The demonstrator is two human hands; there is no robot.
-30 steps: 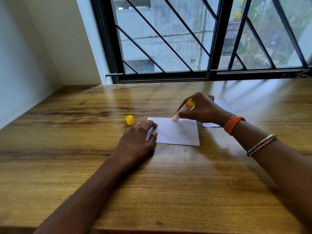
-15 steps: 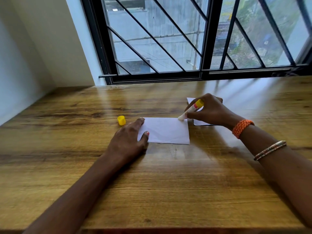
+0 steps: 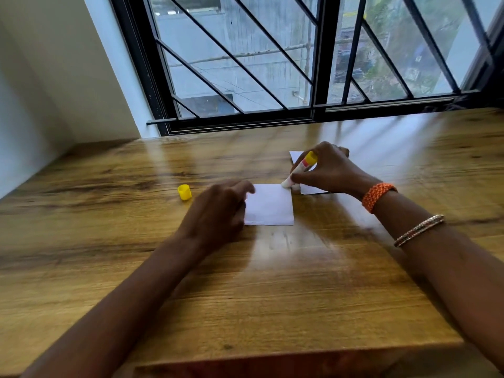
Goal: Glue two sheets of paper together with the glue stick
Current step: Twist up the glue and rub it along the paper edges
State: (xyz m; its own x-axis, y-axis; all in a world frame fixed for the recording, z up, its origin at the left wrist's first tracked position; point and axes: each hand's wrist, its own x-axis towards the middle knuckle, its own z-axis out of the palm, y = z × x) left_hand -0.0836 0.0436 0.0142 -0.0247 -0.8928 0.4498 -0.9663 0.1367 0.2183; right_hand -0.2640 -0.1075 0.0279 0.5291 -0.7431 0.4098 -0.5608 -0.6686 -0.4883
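A white sheet of paper (image 3: 270, 204) lies flat on the wooden table (image 3: 272, 282). My left hand (image 3: 218, 214) rests on its left part, fingers down, covering that side. My right hand (image 3: 330, 170) grips a glue stick (image 3: 300, 169), white with a yellow end, tilted so its tip touches the sheet's far right corner. A second white sheet (image 3: 311, 188) lies behind, mostly hidden under my right hand. The yellow cap (image 3: 184, 192) of the glue stick stands on the table left of my left hand.
A black-framed window with diagonal bars (image 3: 272, 77) runs along the table's far edge. A white wall (image 3: 54, 77) closes the left side. The table's near edge (image 3: 272, 358) is close to my body.
The glue stick tip has travelled right along the sheet's far edge to its right corner. My left hand has slid further onto the sheet. My head has moved, shifting the view.
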